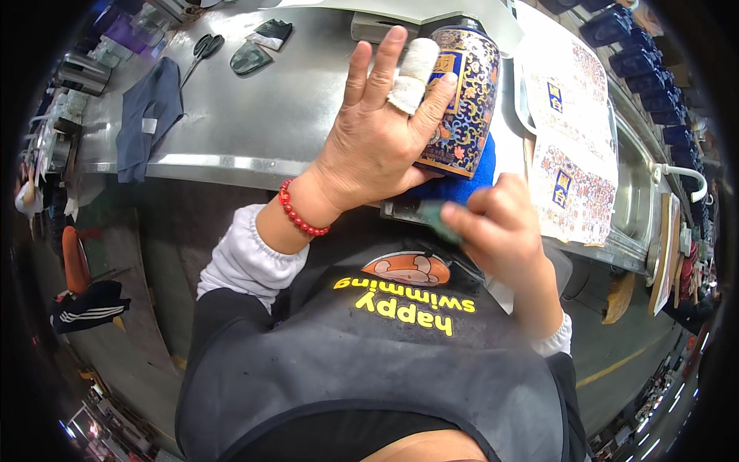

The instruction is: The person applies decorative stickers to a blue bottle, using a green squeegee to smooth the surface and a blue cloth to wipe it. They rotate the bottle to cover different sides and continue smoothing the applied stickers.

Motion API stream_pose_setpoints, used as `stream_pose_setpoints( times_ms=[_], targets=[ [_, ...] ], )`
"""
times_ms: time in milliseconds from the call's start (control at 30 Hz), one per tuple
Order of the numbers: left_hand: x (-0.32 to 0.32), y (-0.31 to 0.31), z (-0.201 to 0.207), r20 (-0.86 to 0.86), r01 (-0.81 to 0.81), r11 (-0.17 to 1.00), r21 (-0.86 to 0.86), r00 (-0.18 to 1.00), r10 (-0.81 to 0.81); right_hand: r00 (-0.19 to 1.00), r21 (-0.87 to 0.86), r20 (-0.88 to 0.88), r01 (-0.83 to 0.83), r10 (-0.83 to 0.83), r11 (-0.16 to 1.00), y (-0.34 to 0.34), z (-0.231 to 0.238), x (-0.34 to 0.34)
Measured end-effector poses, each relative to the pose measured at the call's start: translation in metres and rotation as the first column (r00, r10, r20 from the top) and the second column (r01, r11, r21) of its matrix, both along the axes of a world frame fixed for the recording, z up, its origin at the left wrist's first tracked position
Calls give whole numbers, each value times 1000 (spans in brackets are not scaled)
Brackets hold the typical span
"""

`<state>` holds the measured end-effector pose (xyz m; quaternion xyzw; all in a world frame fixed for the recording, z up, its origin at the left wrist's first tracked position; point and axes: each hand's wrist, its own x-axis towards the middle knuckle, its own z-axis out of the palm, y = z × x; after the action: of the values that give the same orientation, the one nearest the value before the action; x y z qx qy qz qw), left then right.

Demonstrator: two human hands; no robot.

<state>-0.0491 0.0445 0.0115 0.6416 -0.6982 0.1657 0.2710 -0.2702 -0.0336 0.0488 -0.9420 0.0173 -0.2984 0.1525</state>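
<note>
A dark-blue bottle [471, 104] with a colourful floral pattern lies with its dark neck pointing away from me and its base towards me. Its base end rests by a bright blue pad [483, 168]. My left hand [369, 131] holds it from the left: two fingers lie along the label, and the thumb goes under the base end. White cloth wraps one finger of this hand. Just below the base, my right hand [500, 231] is closed around a small green piece [440, 220], which is too blurred to name.
Printed floral decal sheets [573, 146] lie on a white tray at right, beside a metal sink [635, 181] with a white tap. Scissors [202, 54], a grey cloth [146, 115] and two dark pieces [250, 58] lie on the metal table. Blue bottles [643, 61] stand in rows at far right.
</note>
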Motion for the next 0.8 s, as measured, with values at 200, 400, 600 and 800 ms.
stream_pose_setpoints(
  times_ms=[200,400,600,800],
  targets=[
    [0,-1,-7,-190,9,1000,27,982,-4,974,-59,76,217,-213,974,1,-12,-1],
    [6,2,5,8,-7,1000,-25,1000,7,958,146,180,199,-223,969,-6,-10,-13],
    [8,1,6,-22,117,993,-13,993,-118,921,369,204,240,-331,898,-5,-18,-11],
    [8,10,-8,-171,13,1000,1,985,-13,898,202,167,373,-407,906,-4,-21,-2]
  ],
)
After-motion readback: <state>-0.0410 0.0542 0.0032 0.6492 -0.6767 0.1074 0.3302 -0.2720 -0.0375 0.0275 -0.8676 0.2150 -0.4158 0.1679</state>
